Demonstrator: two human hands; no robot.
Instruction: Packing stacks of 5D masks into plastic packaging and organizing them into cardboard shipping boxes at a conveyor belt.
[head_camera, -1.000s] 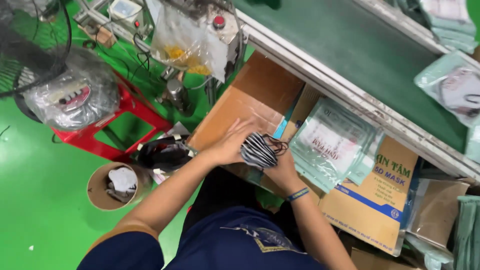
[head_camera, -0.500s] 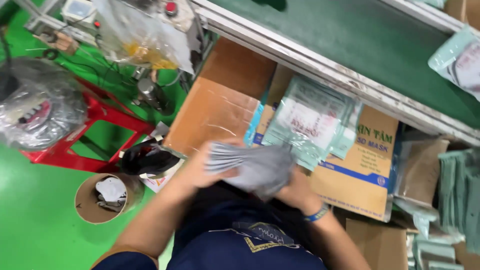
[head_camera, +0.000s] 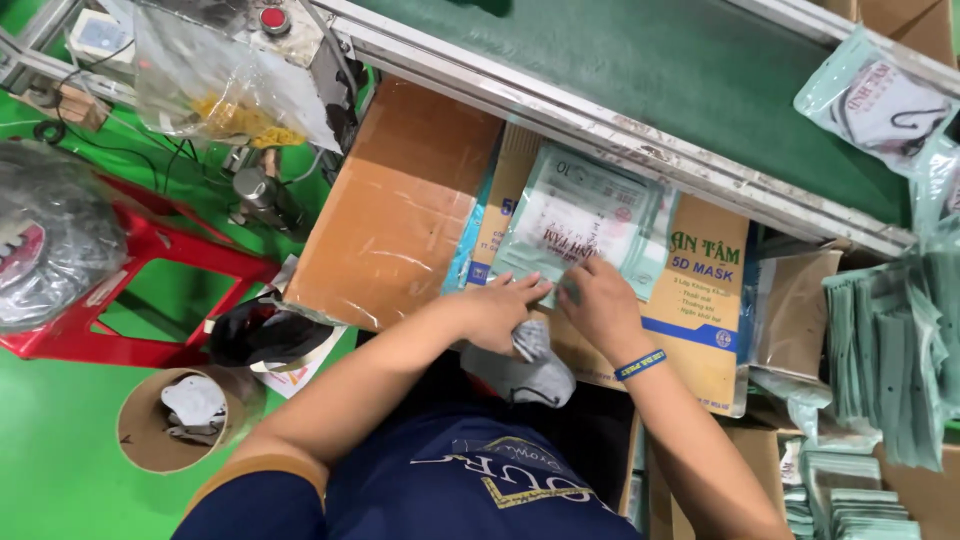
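Packing factory: conveyor belt (head_camera: 640, 70), cartons (head_camera: 400, 210)

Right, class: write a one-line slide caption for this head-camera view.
Left hand holding grey masks, right hand on a clear packaging pouch beside a cardboard box.

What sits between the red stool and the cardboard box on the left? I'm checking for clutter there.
In the head view, between the red stool and the taped cardboard box stands a metal machine part with cables on the green floor.
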